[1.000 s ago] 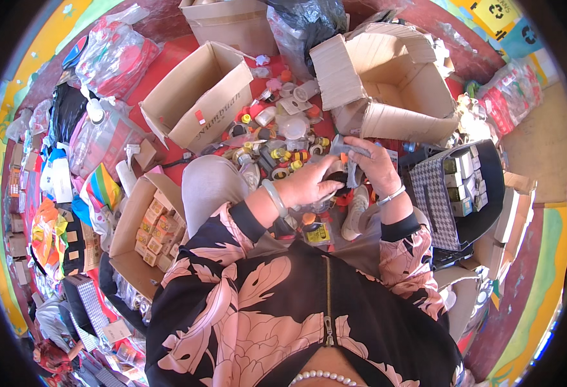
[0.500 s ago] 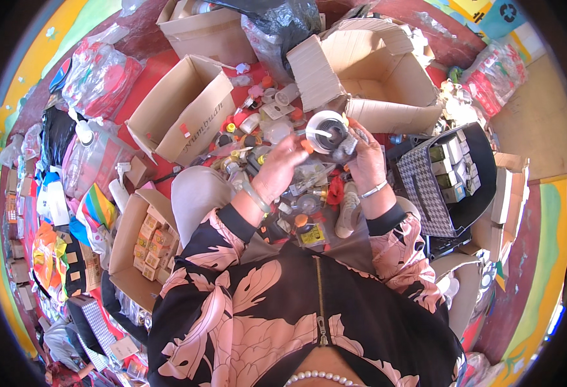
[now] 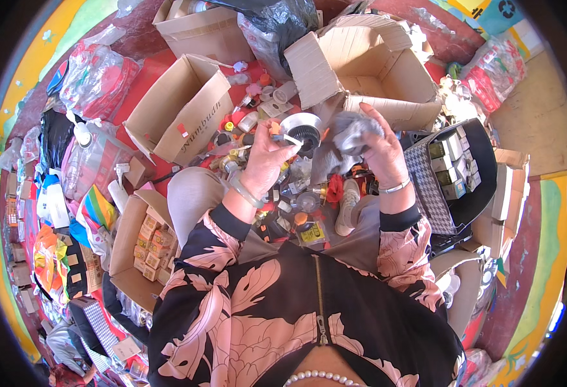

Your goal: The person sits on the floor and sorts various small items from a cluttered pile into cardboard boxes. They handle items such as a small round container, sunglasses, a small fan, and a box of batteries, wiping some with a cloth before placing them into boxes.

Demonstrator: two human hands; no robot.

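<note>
A round light fitting [image 3: 301, 122] with a shiny silver-white rim and a dark ridged middle is held up over the pile in front of me. My left hand [image 3: 265, 158] pinches it at its left side, along with a thin white strip that may be its wire. To the right, my right hand [image 3: 386, 158] closes round a crumpled grey cloth [image 3: 354, 134], apart from the fitting, with the forefinger raised. Below both hands lie loose small parts, among them a red flower-like piece [image 3: 334, 188] and a clear round cap [image 3: 307, 202].
Beyond the pile stand two open cardboard boxes, a narrow one [image 3: 179, 106] left and a wide one [image 3: 393, 109] right. A houndstooth-patterned bin [image 3: 429, 187] holding small boxes is at the right. At the left, a carton [image 3: 125, 267] holds small orange-white boxes.
The light fitting has moved left into my left hand's hold. My right hand has let go of it and drawn to the right with the grey cloth.
</note>
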